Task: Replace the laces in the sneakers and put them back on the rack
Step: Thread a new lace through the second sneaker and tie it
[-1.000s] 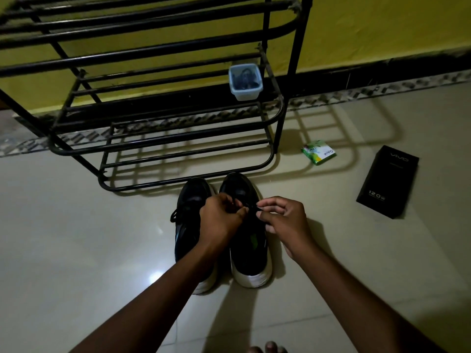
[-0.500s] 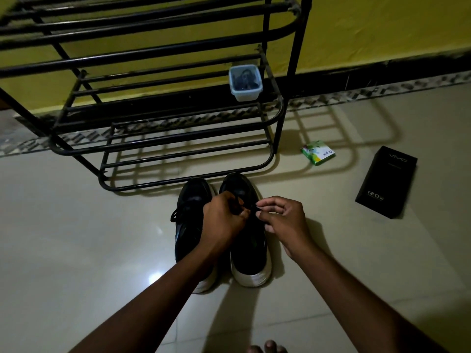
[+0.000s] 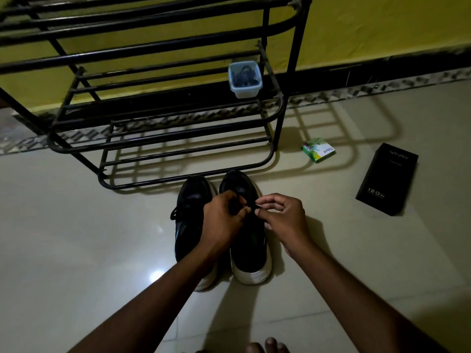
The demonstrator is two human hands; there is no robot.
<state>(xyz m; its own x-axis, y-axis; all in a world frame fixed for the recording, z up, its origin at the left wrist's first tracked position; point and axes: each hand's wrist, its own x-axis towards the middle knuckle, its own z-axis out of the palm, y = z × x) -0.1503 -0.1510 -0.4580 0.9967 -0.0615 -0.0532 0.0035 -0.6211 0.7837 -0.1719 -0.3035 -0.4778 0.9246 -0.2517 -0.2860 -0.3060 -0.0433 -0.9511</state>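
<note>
- I see both sneakers on the tiled floor (image 3: 76, 238), side by side with toes pointing at the rack (image 3: 163, 138), just in front of its lowest rail.
- Left hand (image 3: 221, 220) is over the right sneaker (image 3: 251, 253), fingers curled in tight and gripping the black lace (image 3: 256, 207) at the top of the tongue.
- Right hand (image 3: 283, 220) is right next to it, thumb and forefinger pinching the same lace, the other fingers bent loosely above.
- The two hands are almost touching, with a short stretch of lace running between them.
- The left sneaker (image 3: 190, 225) sits untouched, partly under the left forearm; a loop of its own lace sticks out on its outer side.
- Both shoes are black with white soles, heels towards me.
- On a shelf of the rack, near its right end, there's a small clear container (image 3: 245, 79) with something dark inside; I can't tell what.
- To the right of the rack, a green packet (image 3: 318, 150) lies on the floor, and further right a black box (image 3: 387, 178) lies flat.
- The yellow wall (image 3: 382, 26) runs behind it all.
- Bare toes (image 3: 270, 346) peek in at the bottom edge.
</note>
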